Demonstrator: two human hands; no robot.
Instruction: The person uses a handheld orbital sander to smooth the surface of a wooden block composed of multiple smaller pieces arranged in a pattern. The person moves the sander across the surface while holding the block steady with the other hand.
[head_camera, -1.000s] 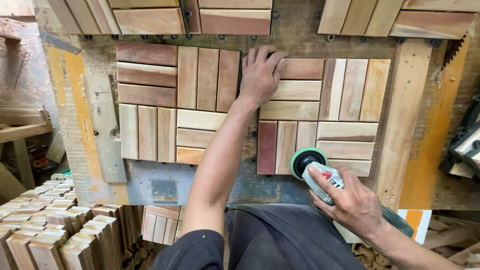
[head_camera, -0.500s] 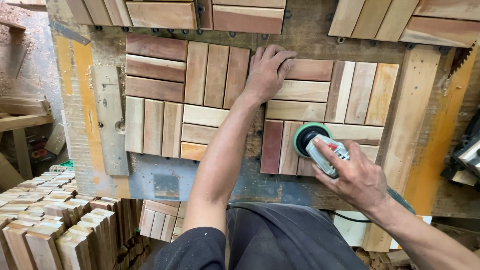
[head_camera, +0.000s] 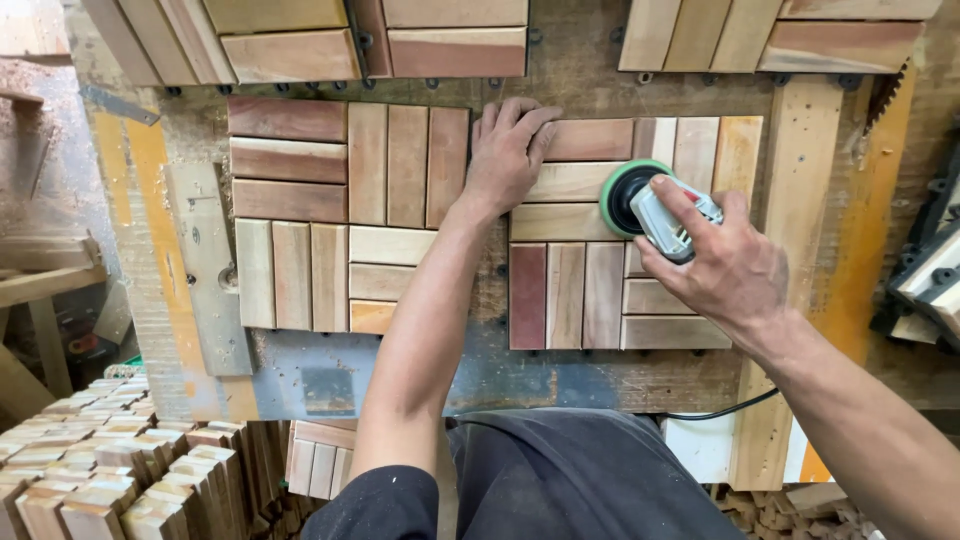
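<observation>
Grey handheld orbital sander with green round pad (head_camera: 650, 205) is grasped in the right hand (head_camera: 725, 265) grip, pad on the right slatted wooden deck tile (head_camera: 600, 290). Left hand (head_camera: 505, 155) is pressed flat, ungripped, on that tile's top-left corner, just left of the pad. Risk: pad drifting into fingers; cable (head_camera: 715, 410) snagging at surface edge. Two tiles lie side by side, left one (head_camera: 330, 215) untouched; one sander.

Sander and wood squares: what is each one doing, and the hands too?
Sander: gripped, green pad flat on right tile.
Right tile: flat on bench, pinned at its top left corner.
Left tile: flat, untouched.
Left hand: pressing right tile.
Right hand: closed around sander.
</observation>
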